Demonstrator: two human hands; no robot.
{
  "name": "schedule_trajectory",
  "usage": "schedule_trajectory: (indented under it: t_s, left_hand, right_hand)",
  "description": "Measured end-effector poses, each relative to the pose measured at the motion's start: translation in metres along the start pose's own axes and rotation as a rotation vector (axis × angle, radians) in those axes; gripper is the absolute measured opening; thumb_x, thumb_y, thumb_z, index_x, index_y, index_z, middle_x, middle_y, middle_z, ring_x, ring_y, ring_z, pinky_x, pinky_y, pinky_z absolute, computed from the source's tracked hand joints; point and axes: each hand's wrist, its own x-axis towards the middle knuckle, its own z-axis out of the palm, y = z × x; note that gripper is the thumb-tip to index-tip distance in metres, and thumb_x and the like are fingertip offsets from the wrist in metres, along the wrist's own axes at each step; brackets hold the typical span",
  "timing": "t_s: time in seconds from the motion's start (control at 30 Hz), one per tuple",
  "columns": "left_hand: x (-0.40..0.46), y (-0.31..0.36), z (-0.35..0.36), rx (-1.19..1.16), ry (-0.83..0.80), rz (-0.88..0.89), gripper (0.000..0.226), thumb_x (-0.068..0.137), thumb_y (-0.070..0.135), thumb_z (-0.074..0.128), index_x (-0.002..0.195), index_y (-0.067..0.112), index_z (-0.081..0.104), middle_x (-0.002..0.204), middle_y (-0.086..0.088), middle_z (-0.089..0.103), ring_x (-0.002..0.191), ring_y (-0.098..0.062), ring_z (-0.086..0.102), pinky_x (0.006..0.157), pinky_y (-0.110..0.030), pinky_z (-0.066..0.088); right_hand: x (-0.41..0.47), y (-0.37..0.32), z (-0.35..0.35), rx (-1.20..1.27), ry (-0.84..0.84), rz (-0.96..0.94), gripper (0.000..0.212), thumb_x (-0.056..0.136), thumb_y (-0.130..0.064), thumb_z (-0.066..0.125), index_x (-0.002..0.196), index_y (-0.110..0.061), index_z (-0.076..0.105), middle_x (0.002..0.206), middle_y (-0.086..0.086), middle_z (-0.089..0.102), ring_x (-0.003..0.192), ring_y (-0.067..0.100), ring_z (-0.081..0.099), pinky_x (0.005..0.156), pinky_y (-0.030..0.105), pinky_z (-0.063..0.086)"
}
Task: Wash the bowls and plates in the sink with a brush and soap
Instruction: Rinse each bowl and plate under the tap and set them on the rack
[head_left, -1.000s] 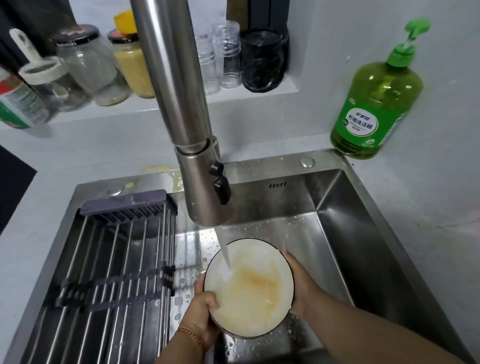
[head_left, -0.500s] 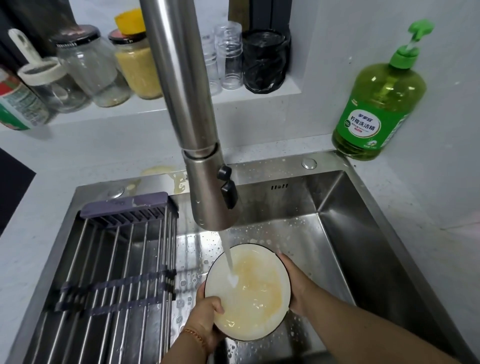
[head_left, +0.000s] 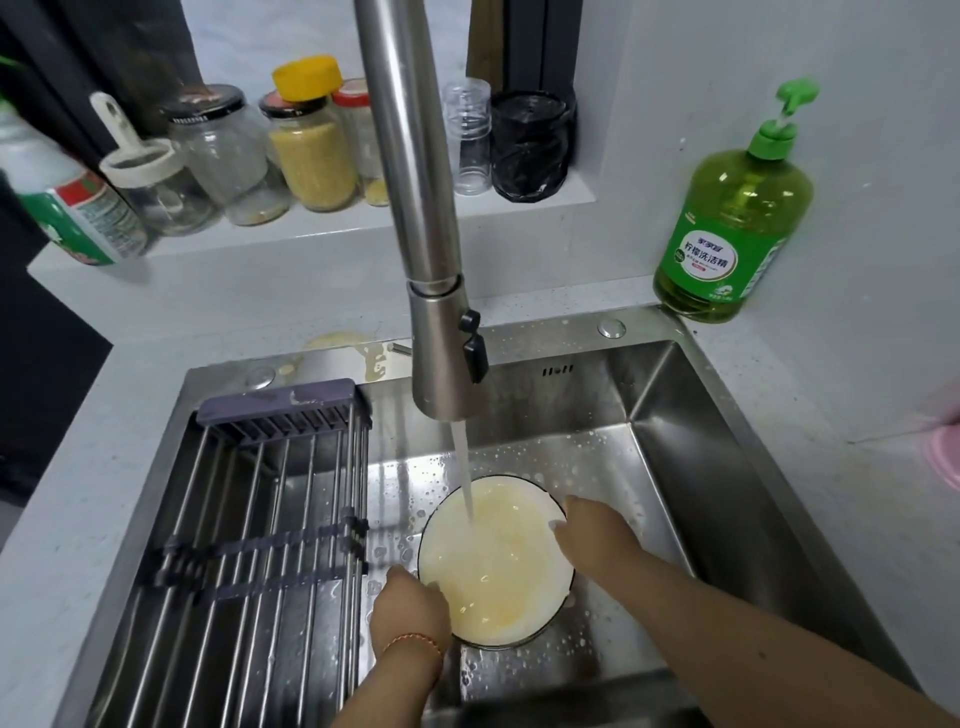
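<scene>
One bowl (head_left: 496, 564) is seen, held low inside the steel sink (head_left: 727, 499), right of the middle and under the tap (head_left: 441, 353). It is white with a dark rim, and its inside is covered by cloudy, yellowish water into which a single stream falls near the far rim. What lies under that water cannot be made out, and the bowl's outer wall and base are hidden.

The near-left rim is gripped by the left hand (head_left: 410, 610), its thumb laid over the edge; the other fingers are hidden beneath the bowl. A thin orange band is worn on that wrist. The right rim is held by the right hand (head_left: 592, 538), thumb on the edge, with the remaining fingers out of sight behind the bowl. Both forearms are cut off by the lower frame edge.

White foam specks are scattered over the sink floor. One wire rack (head_left: 260, 525) with a grey end piece spans the sink's left part. One green pump bottle of soap (head_left: 737, 234) stands at the sink's far right corner. On the ledge behind, several jars (head_left: 311, 140) are lined up; their number cannot be counted surely, since some are hidden by the tap's neck. A pink object (head_left: 948, 457) is cut off at the right edge.
</scene>
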Motion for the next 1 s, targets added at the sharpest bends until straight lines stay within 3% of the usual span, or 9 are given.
schedule_trajectory:
  t_s: [0.13, 0.27, 0.37, 0.5, 0.63, 0.73, 0.8, 0.87, 1.0]
  left_hand:
    - [-0.003, 0.000, -0.001, -0.035, -0.016, -0.048, 0.033, 0.090, 0.014, 0.044, 0.121, 0.003, 0.045, 0.095, -0.018, 0.069, 0.085, -0.035, 0.069, 0.078, -0.040, 0.057]
    - [-0.015, 0.005, -0.012, -0.180, -0.002, -0.015, 0.021, 0.094, 0.015, 0.044, 0.109, 0.003, 0.052, 0.093, -0.016, 0.068, 0.087, -0.032, 0.066, 0.081, -0.035, 0.054]
    - [-0.026, 0.008, -0.021, -0.670, -0.133, -0.039, 0.022, 0.094, 0.013, 0.053, 0.112, 0.003, 0.057, 0.099, -0.017, 0.068, 0.093, -0.036, 0.066, 0.085, -0.047, 0.055]
    - [-0.050, 0.018, -0.042, -1.299, -0.443, -0.233, 0.028, 0.102, 0.032, 0.045, 0.117, 0.012, 0.057, 0.105, -0.015, 0.070, 0.092, -0.033, 0.067, 0.060, -0.044, 0.061]
    - [-0.057, 0.022, -0.053, -1.312, -0.462, -0.160, 0.042, 0.101, 0.043, 0.039, 0.127, 0.014, 0.056, 0.107, -0.011, 0.071, 0.092, -0.029, 0.067, 0.055, -0.038, 0.060]
    - [-0.061, 0.026, -0.054, -1.322, -0.468, -0.115, 0.044, 0.101, 0.044, 0.038, 0.132, 0.015, 0.052, 0.116, -0.012, 0.068, 0.099, -0.031, 0.066, 0.062, -0.039, 0.058]
    - [-0.064, 0.030, -0.057, -1.320, -0.484, -0.089, 0.049, 0.100, 0.048, 0.038, 0.133, 0.016, 0.052, 0.115, -0.012, 0.070, 0.100, -0.033, 0.068, 0.070, -0.043, 0.059]
    - [-0.064, 0.032, -0.059, -1.330, -0.528, -0.076, 0.055, 0.098, 0.053, 0.036, 0.133, 0.015, 0.053, 0.113, -0.014, 0.070, 0.095, -0.032, 0.070, 0.064, -0.042, 0.059]
    - [-0.066, 0.035, -0.061, -1.285, -0.609, -0.078, 0.068, 0.093, 0.063, 0.033, 0.130, 0.009, 0.054, 0.113, -0.018, 0.070, 0.101, -0.032, 0.069, 0.074, -0.042, 0.057]
  right_hand:
    - [-0.003, -0.002, -0.004, 0.125, -0.012, 0.035, 0.027, 0.096, -0.024, 0.045, 0.108, -0.005, 0.060, 0.103, 0.010, 0.063, 0.092, 0.027, 0.060, 0.076, 0.029, 0.048]
    - [-0.011, 0.000, -0.010, 0.354, -0.037, 0.094, 0.020, 0.097, -0.022, 0.047, 0.101, -0.006, 0.058, 0.078, 0.006, 0.060, 0.056, 0.025, 0.059, 0.045, 0.028, 0.049]
    - [-0.017, -0.002, -0.009, 0.550, -0.045, 0.101, 0.020, 0.097, -0.023, 0.050, 0.097, -0.005, 0.059, 0.071, 0.006, 0.058, 0.055, 0.023, 0.057, 0.050, 0.031, 0.049]
    - [-0.030, -0.010, -0.007, 0.642, 0.023, 0.077, 0.030, 0.095, -0.030, 0.054, 0.097, -0.001, 0.062, 0.072, 0.007, 0.058, 0.066, 0.024, 0.054, 0.064, 0.034, 0.046]
    - [-0.056, -0.016, -0.016, 0.091, 0.271, -0.146, 0.051, 0.087, -0.026, 0.060, 0.136, -0.019, 0.046, 0.130, -0.001, 0.051, 0.121, 0.021, 0.047, 0.102, 0.032, 0.038]
    - [-0.079, -0.025, -0.024, -0.318, 0.425, -0.445, 0.056, 0.073, -0.037, 0.064, 0.127, -0.021, 0.059, 0.131, 0.000, 0.057, 0.127, 0.020, 0.050, 0.115, 0.036, 0.021]
    - [-0.091, -0.033, -0.028, -0.391, 0.275, -0.569, 0.063, 0.078, -0.050, 0.033, 0.123, -0.018, 0.063, 0.134, 0.003, 0.057, 0.130, 0.018, 0.048, 0.117, 0.041, 0.007]
    - [-0.102, -0.042, -0.025, -0.347, 0.037, -0.610, 0.082, 0.079, -0.053, 0.003, 0.144, -0.018, 0.038, 0.155, 0.001, 0.029, 0.146, 0.012, 0.018, 0.118, 0.039, -0.004]
    - [-0.113, -0.075, -0.019, -0.074, -0.282, -0.644, 0.053, 0.100, -0.030, 0.020, 0.153, -0.028, 0.016, 0.160, -0.010, 0.005, 0.146, 0.004, -0.004, 0.118, 0.035, -0.007]
